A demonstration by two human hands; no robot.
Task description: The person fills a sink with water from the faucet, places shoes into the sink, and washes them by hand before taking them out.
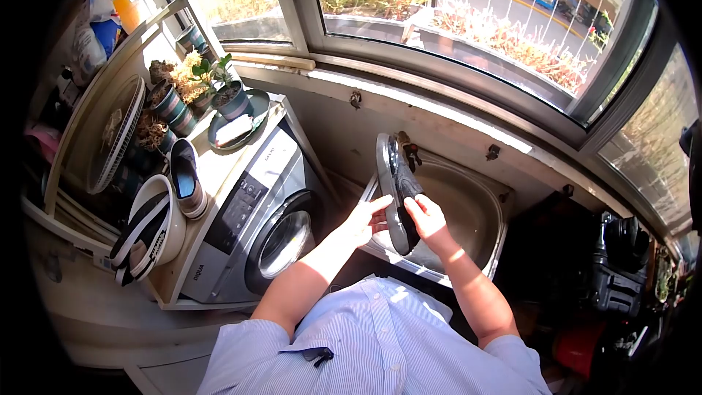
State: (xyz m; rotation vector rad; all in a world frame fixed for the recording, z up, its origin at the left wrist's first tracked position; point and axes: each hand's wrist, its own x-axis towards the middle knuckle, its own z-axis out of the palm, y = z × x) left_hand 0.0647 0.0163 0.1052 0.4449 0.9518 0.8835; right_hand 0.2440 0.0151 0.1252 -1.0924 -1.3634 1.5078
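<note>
A dark grey shoe (403, 173) with a thick grey sole is held on its side above the near part of the sink (474, 246). My left hand (363, 221) is against the sole, thumb and fingers on its edge. With thumb and fingers closed, my right hand (428, 221) grips the upper on the other side. The lower fingers of both hands are partly hidden. Just beyond the shoe's far end, a tap (412, 153) sticks out from the wall.
To the left stands a washing machine (252, 205) under a wooden top. On it are another shoe (187, 179), a white basin (172, 228) with footwear inside, and potted plants (232, 99). A window (468, 22) runs along the back. Black bags (618, 271) lie at the right.
</note>
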